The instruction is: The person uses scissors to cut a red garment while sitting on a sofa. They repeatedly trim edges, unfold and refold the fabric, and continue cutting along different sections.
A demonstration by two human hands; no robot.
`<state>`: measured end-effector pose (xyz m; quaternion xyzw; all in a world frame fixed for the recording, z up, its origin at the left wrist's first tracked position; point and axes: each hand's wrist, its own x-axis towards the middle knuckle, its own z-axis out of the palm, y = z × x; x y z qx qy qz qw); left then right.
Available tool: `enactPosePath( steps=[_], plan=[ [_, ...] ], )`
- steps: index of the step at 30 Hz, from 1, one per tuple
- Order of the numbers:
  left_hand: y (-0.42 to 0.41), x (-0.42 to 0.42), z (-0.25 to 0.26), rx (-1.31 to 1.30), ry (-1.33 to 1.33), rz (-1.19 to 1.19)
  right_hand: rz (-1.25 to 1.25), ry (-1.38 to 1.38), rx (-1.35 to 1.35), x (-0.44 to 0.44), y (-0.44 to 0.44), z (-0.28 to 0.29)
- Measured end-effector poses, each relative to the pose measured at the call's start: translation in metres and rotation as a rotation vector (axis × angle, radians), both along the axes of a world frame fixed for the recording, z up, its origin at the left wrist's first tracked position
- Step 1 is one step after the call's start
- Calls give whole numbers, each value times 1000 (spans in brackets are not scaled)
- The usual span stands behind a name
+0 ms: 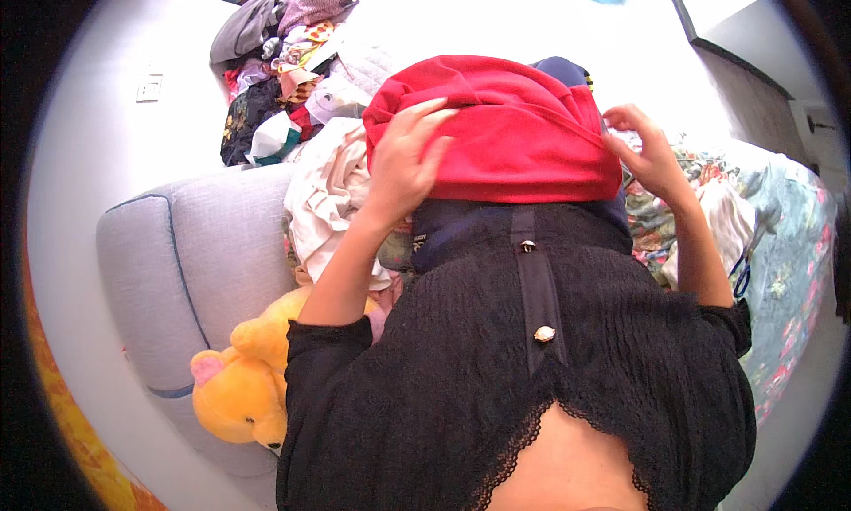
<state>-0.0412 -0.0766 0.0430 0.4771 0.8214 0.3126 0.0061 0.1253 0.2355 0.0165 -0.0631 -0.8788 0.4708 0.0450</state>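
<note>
A bunched red garment (512, 139) lies across my lap in the middle of the view, its smooth lower edge towards me. My left hand (412, 152) rests on its left side, palm down and fingers spread. At the red cloth's right edge is my right hand (641, 145), fingers curled and thumb apart; whether it pinches the cloth cannot be told. Dark blue fabric (562, 69) shows behind and beneath the red garment. A crumpled white cloth (329, 198) lies beside my left forearm.
A heap of mixed clothes (286, 92) lies at the upper left. An orange teddy bear (239, 391) leans by a grey sofa armrest (226, 238). On the right are a floral cover (784, 238), another white cloth (725, 212) and a dark blue cord loop (742, 278).
</note>
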Motion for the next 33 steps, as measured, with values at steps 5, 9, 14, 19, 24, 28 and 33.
enactPosePath(
  steps=[5, 9, 14, 19, 24, 28, 33],
  plan=[
    [25, 9, -50, -346, -101, -166, 127, -43, 308, -22, -28, -29],
    [10, 27, -4, -270, -12, -293, 161, 212, 135, -20, -33, 0],
    [-21, 43, 56, -236, 12, -264, 229, 321, 11, 6, -38, 69],
    [-35, 46, 44, -58, -451, -415, 634, 91, -391, 16, -31, 83],
    [-26, 32, 13, -564, -148, -142, 848, 128, -359, 12, -38, 110],
    [-34, -22, 25, -966, 191, 81, 878, 115, -189, 21, -32, 134],
    [-38, -53, 47, -946, 272, 307, 536, -41, 106, 36, -16, 147]
  ],
)
